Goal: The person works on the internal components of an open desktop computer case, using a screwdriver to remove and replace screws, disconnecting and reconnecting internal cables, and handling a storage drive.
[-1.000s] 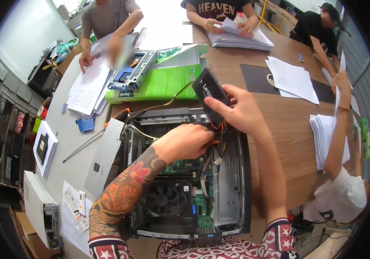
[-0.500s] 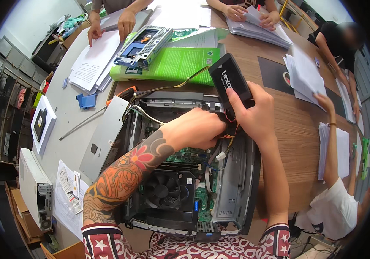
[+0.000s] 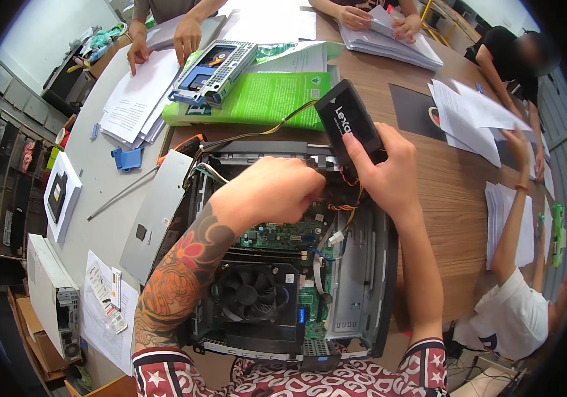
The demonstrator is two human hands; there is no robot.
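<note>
My right hand grips a black solid-state drive above the far right corner of an opened computer case, thumb on its labelled face. Thin coloured cables run down beside the drive into the case. My left hand is closed, knuckles up, over the far middle of the case. Its fingertips are hidden, so I cannot see what they hold. Below it show the green motherboard and a black cooling fan. A loose white connector hangs on a cable over the board.
Beyond the case, a metal drive caddy rests on a green package. Left lie a screwdriver, a metal cover and a blue plastic piece. Another computer stands far left. Other people handle papers around the table.
My left hand has moved left, away from the cables beside the drive. My right hand still holds the drive in nearly the same place. A person on the right has moved a paper sheet.
</note>
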